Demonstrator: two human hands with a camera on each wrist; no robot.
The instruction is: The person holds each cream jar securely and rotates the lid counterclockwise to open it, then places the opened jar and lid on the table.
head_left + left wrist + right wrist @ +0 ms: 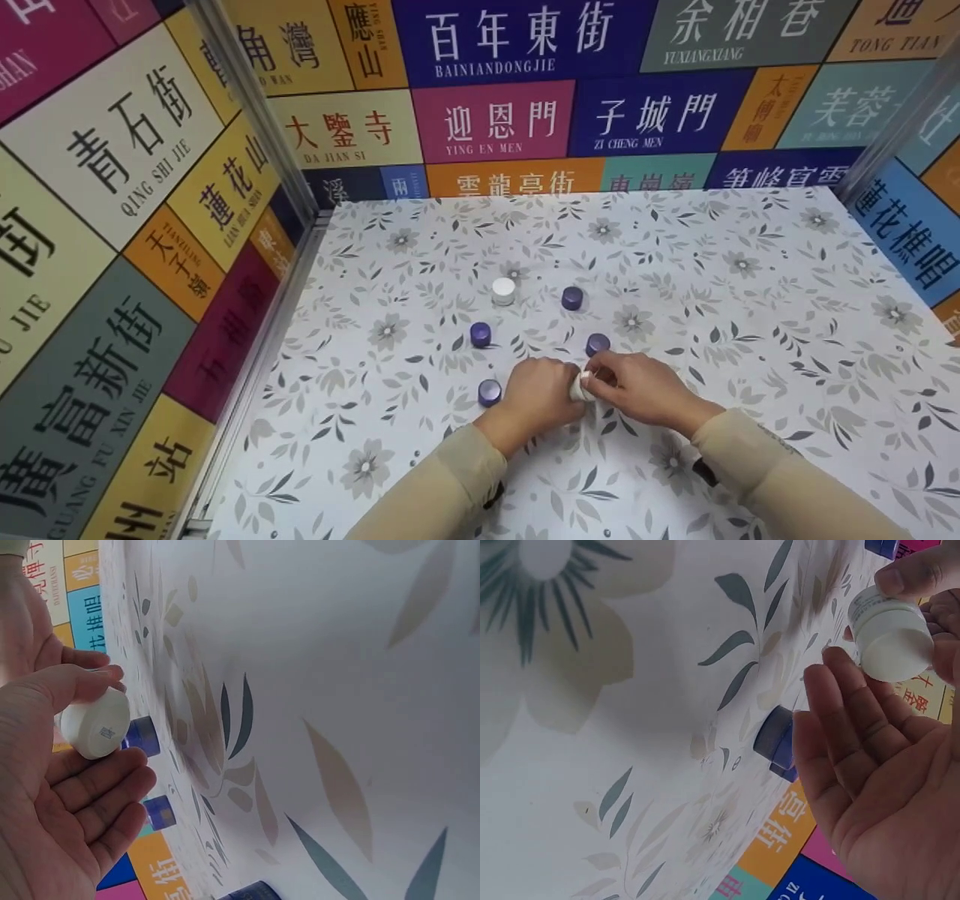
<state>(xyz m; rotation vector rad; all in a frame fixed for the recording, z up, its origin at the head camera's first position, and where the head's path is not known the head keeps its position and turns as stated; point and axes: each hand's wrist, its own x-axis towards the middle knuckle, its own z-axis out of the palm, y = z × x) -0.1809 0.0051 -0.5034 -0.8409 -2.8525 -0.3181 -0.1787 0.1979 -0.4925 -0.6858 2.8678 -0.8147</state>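
A small white jar (577, 388) with a rounded end is held between both hands, off the table. My left hand (544, 394) grips it, the thumb on one side and the fingers curled on the other. A faint stamp marks the end of the white jar (107, 731) in the left wrist view. My right hand (649, 386) pinches the smooth other end between thumb and fingers. Small print runs round the side of the white jar (868, 606) in the right wrist view. Just beyond the right fingers stands a purple jar (598, 344).
Left of my left hand are two more purple jars, one nearer (490, 392) and one farther (481, 334). Farther back stand a white jar (503, 291) and another purple jar (572, 298). Sign-covered panels (491, 120) border the flower-patterned table (705, 262).
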